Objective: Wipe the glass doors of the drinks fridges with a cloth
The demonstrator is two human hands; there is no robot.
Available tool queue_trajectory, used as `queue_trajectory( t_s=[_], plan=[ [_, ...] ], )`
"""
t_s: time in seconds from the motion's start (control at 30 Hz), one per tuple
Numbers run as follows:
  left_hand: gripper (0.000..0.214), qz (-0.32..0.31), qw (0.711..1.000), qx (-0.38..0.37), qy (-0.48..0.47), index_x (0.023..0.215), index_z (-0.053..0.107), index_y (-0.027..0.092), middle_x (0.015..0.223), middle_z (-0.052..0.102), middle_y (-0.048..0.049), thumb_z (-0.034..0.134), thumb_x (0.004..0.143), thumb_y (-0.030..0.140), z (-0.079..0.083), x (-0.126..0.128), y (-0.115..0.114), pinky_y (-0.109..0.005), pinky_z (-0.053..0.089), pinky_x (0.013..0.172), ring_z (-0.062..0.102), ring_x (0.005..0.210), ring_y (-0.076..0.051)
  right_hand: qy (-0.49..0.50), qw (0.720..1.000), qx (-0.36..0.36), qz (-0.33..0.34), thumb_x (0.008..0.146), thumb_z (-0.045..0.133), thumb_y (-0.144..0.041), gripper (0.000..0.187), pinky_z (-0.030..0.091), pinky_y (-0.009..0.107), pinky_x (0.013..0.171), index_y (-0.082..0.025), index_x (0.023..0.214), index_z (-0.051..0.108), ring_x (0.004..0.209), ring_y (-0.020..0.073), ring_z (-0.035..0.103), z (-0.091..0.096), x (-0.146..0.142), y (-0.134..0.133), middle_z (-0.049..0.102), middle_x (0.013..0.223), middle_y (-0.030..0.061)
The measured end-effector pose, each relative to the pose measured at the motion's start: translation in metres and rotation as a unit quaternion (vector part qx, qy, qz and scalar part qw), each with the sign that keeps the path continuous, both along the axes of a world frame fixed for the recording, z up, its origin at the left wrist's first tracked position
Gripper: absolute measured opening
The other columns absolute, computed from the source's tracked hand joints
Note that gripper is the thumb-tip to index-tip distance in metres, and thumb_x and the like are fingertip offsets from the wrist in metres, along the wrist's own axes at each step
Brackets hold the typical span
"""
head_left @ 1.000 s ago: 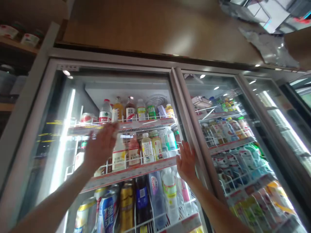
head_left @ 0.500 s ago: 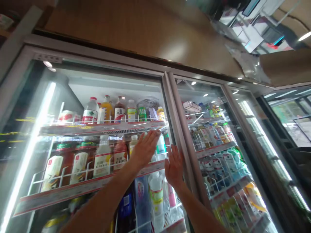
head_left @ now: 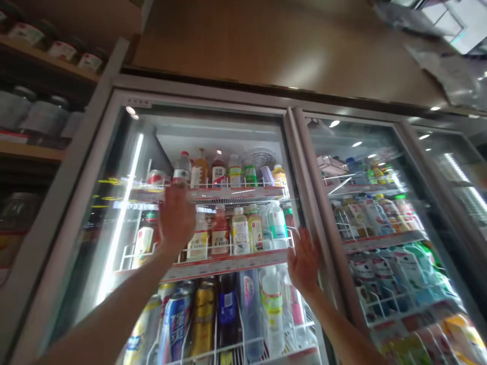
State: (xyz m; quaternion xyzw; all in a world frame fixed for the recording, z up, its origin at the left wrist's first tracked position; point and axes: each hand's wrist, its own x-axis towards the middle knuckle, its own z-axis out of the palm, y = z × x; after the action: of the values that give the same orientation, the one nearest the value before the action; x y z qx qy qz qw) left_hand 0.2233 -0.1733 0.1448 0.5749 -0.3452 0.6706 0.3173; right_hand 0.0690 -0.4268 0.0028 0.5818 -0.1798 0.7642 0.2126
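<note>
A glass cooler door stands in front of me, with shelved drinks behind it. My left hand is raised in front of the left part of the glass, fingers extended and slightly blurred, hiding some bottles. Close to the door's right edge is my right hand, fingers upright and flat beside the metal door frame. Neither hand holds anything. Whether the palms touch the glass, I cannot tell. Between the hands, the middle shelf shows a red juice bottle and a green-labelled bottle.
Cans such as a blue can fill the lower shelf. To the right is a second glass door with more drinks. A wooden shelf with jars stands at the left. Brown panelling runs above the doors.
My left hand has moved left across the door, away from my right hand, uncovering bottles on the middle shelf. My right hand stays by the frame. The view has turned left.
</note>
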Motion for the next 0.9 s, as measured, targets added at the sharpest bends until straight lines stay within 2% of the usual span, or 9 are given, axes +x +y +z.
queue_trajectory(
  t_s=[0.1, 0.17, 0.23, 0.3, 0.43, 0.57, 0.67, 0.73, 0.9],
  plan=[
    [0.049, 0.01, 0.991, 0.12, -0.064, 0.136, 0.039, 0.023, 0.144, 0.041, -0.004, 0.037, 0.087, 0.019, -0.013, -0.045, -0.078, -0.04, 0.038, 0.104, 0.035, 0.133, -0.02, 0.005, 1.0, -0.01, 0.004, 0.093, 0.03, -0.026, 0.05, 0.032, 0.052, 0.103, -0.019, 0.142, 0.031, 0.134, 0.0262, 0.034, -0.001, -0.003, -0.003, 0.045, 0.139, 0.0139],
    [0.048, 0.01, 0.969, 0.204, -0.14, 0.137, 0.037, 0.024, 0.145, 0.04, -0.0029, 0.036, 0.089, 0.022, -0.022, -0.052, -0.098, -0.042, 0.033, 0.108, 0.033, 0.135, -0.019, 0.008, 1.0, -0.013, 0.005, 0.093, 0.03, -0.026, 0.05, 0.032, 0.052, 0.103, -0.019, 0.143, 0.03, 0.134, 0.0261, 0.035, -0.002, -0.004, -0.004, 0.045, 0.14, 0.0138],
    [0.047, 0.01, 0.96, 0.22, -0.172, 0.137, 0.037, 0.029, 0.144, 0.041, -0.0003, 0.035, 0.091, 0.022, -0.023, -0.036, -0.08, -0.043, 0.03, 0.11, 0.034, 0.134, -0.017, 0.009, 1.0, -0.016, 0.003, 0.093, 0.03, -0.026, 0.05, 0.032, 0.052, 0.103, -0.019, 0.143, 0.03, 0.134, 0.026, 0.035, -0.002, -0.004, -0.004, 0.046, 0.139, 0.0139],
    [0.043, 0.011, 0.986, 0.12, -0.114, 0.132, 0.043, 0.032, 0.141, 0.045, 0.0014, 0.036, 0.091, 0.023, -0.011, -0.002, -0.034, -0.044, 0.028, 0.11, 0.038, 0.131, -0.018, 0.005, 1.0, -0.012, -0.002, 0.093, 0.031, -0.026, 0.05, 0.032, 0.052, 0.103, -0.019, 0.142, 0.031, 0.134, 0.0261, 0.035, -0.002, -0.003, -0.004, 0.046, 0.139, 0.0142],
    [0.049, 0.017, 0.997, -0.076, 0.004, 0.136, 0.032, 0.004, 0.144, 0.033, -0.0232, 0.026, 0.093, 0.027, 0.025, 0.052, 0.044, -0.072, 0.02, 0.1, 0.028, 0.134, -0.039, 0.0, 1.0, -0.007, -0.018, 0.093, 0.032, -0.027, 0.051, 0.032, 0.052, 0.103, -0.017, 0.143, 0.03, 0.135, 0.0269, 0.033, -0.001, 0.0, -0.002, 0.046, 0.139, 0.016],
    [0.047, 0.021, 0.999, -0.041, 0.011, 0.136, 0.037, 0.013, 0.146, 0.035, -0.0152, 0.034, 0.09, 0.022, 0.015, 0.009, -0.016, -0.059, 0.032, 0.103, 0.032, 0.134, -0.031, 0.006, 1.0, -0.007, -0.021, 0.093, 0.031, -0.026, 0.052, 0.031, 0.052, 0.104, -0.017, 0.144, 0.027, 0.136, 0.0267, 0.032, -0.002, -0.001, -0.002, 0.045, 0.139, 0.0161],
    [0.05, 0.01, 0.988, 0.131, -0.078, 0.139, 0.034, 0.022, 0.148, 0.034, -0.0054, 0.034, 0.09, 0.02, -0.015, -0.051, -0.101, -0.047, 0.031, 0.109, 0.029, 0.137, -0.022, 0.014, 1.0, -0.004, -0.016, 0.093, 0.031, -0.027, 0.052, 0.031, 0.052, 0.104, -0.018, 0.144, 0.027, 0.136, 0.0269, 0.031, -0.002, -0.003, -0.002, 0.044, 0.141, 0.0157],
    [0.049, -0.005, 0.969, 0.199, -0.144, 0.14, 0.033, 0.023, 0.148, 0.035, -0.0039, 0.032, 0.091, 0.021, -0.031, -0.072, -0.127, -0.044, 0.029, 0.11, 0.028, 0.137, -0.019, 0.018, 1.0, 0.004, -0.015, 0.093, 0.031, -0.027, 0.052, 0.031, 0.052, 0.104, -0.019, 0.144, 0.027, 0.136, 0.0266, 0.032, -0.001, -0.005, -0.002, 0.044, 0.141, 0.0153],
    [0.045, -0.005, 0.986, 0.142, -0.085, 0.137, 0.037, 0.021, 0.148, 0.034, -0.0076, 0.031, 0.093, 0.023, -0.025, -0.015, -0.061, -0.052, 0.022, 0.111, 0.028, 0.137, -0.023, 0.031, 0.999, 0.027, -0.021, 0.092, 0.032, -0.029, 0.054, 0.029, 0.051, 0.106, -0.018, 0.145, 0.025, 0.137, 0.0264, 0.029, 0.0, -0.006, 0.002, 0.042, 0.142, 0.0147]
  ],
)
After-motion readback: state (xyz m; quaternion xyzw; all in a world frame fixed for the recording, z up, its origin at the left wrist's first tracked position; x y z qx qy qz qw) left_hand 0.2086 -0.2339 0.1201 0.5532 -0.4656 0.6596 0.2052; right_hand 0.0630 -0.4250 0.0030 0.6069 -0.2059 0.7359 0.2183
